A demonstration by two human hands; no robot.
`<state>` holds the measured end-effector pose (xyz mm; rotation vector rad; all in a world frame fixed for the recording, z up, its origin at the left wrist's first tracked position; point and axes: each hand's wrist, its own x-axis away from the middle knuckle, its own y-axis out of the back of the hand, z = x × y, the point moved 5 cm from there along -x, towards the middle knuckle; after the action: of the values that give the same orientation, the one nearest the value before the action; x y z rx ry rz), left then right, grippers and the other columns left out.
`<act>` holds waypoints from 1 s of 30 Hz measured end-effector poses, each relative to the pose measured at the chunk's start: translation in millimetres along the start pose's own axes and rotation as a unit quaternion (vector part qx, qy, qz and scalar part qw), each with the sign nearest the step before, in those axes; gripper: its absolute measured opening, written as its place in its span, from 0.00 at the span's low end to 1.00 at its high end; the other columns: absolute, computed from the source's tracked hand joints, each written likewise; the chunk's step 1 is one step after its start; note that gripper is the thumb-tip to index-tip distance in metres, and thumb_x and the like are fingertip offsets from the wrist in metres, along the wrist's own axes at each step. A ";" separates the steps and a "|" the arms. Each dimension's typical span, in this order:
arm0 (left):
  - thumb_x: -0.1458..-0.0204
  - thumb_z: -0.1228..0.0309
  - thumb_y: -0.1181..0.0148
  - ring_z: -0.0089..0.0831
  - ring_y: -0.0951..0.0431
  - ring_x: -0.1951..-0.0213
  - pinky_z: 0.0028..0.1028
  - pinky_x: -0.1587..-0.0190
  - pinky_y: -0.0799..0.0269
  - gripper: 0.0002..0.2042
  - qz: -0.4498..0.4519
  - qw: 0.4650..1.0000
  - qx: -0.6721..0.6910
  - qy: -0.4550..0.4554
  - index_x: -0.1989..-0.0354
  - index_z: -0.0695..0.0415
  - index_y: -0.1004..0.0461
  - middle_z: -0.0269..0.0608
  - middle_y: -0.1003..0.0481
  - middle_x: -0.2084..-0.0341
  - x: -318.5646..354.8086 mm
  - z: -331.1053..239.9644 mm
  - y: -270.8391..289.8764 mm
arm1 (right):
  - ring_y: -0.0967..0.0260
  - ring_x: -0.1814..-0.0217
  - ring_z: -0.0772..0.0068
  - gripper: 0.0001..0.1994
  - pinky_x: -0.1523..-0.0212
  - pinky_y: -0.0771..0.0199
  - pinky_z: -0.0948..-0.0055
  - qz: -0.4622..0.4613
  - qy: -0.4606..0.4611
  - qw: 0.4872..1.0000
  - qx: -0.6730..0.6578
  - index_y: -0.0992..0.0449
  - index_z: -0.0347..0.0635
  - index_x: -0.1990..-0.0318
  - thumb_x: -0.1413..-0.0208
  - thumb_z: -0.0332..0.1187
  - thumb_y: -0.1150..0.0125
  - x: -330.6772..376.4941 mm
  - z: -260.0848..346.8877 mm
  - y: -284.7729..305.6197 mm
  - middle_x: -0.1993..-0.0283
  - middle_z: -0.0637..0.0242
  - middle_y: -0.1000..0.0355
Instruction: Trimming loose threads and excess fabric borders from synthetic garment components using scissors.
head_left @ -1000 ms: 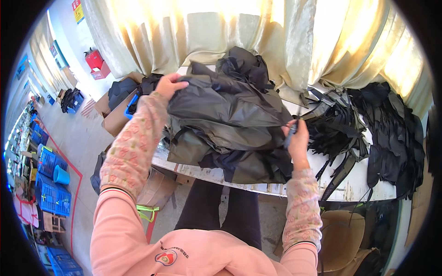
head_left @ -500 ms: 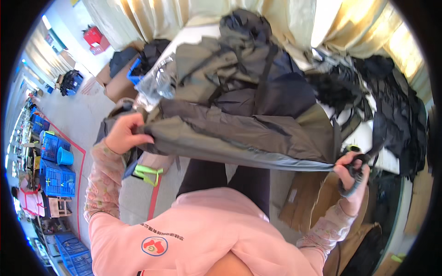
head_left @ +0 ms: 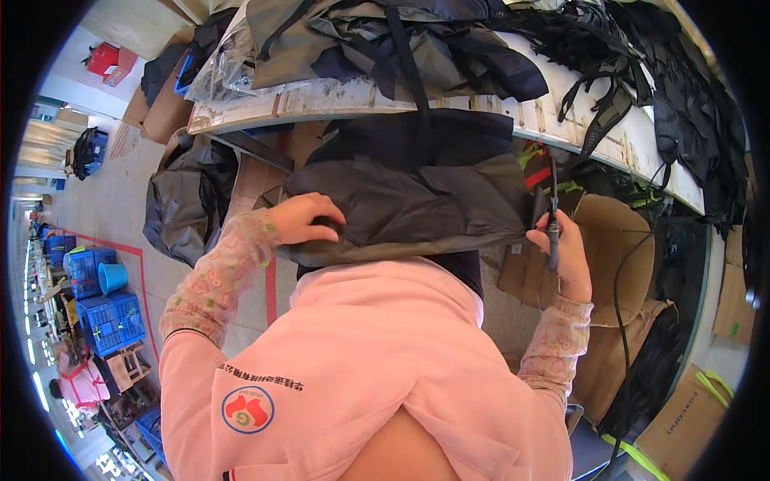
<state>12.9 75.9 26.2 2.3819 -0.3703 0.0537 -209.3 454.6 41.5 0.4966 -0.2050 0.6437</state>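
Observation:
A dark grey-brown fabric piece (head_left: 417, 204) lies across my lap below the table edge, its black upper part and a strap reaching up toward the tabletop. At its left end my left hand (head_left: 305, 219) curls finger and thumb around a fold of the fabric. Beyond the opposite end, my right hand (head_left: 566, 250) is closed on dark-handled scissors (head_left: 553, 204), their blade pointing up and away from me. The right fingertips are close beside the fabric's edge; whether they also pinch it, I cannot tell.
More dark fabric (head_left: 345, 48) and black mesh straps (head_left: 593, 64) cover the worn white table (head_left: 281, 112). A dark fabric bundle (head_left: 191, 196) hangs low at the left. Below right stands an open cardboard box (head_left: 613, 248) beside a hanging black cord. Blue crates (head_left: 111, 321) line the far left.
The fabric piece has come down from the table onto my lap. Both hands have moved inward, and the scissors now point upward in my right hand. The view has tilted downward.

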 end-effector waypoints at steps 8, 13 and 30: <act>0.58 0.63 0.30 0.35 0.26 0.68 0.31 0.63 0.32 0.15 0.030 0.994 0.057 0.088 0.70 0.60 0.26 0.41 0.25 0.74 -2.6 15.5 -11.0 | 0.43 0.78 0.87 0.12 0.78 0.44 0.82 -0.022 0.000 0.998 0.062 0.33 0.44 0.70 0.55 0.26 0.32 -25.0 -26.0 17.2 0.78 0.78 0.38; 0.61 0.62 0.27 0.27 0.29 0.72 0.27 0.68 0.34 0.17 0.013 0.986 0.099 0.132 0.72 0.61 0.27 0.39 0.28 0.78 2.3 36.1 6.6 | 0.43 0.78 0.86 0.12 0.79 0.44 0.82 -0.012 0.011 0.995 0.099 0.33 0.43 0.70 0.56 0.26 0.32 -48.4 -43.0 12.9 0.79 0.77 0.38; 0.53 0.71 0.33 0.14 0.38 0.71 0.18 0.67 0.40 0.11 -0.035 0.910 0.376 0.171 0.69 0.58 0.32 0.26 0.35 0.76 18.1 39.8 17.0 | 0.34 0.75 0.62 0.22 0.70 0.33 0.69 -0.030 0.181 0.961 0.207 0.31 0.37 0.65 0.63 0.36 0.25 -78.9 58.3 -53.1 0.74 0.59 0.31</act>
<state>23.0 32.9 10.2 3.0584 -0.0929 0.6856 -240.3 347.5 45.5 0.7714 0.2983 0.7082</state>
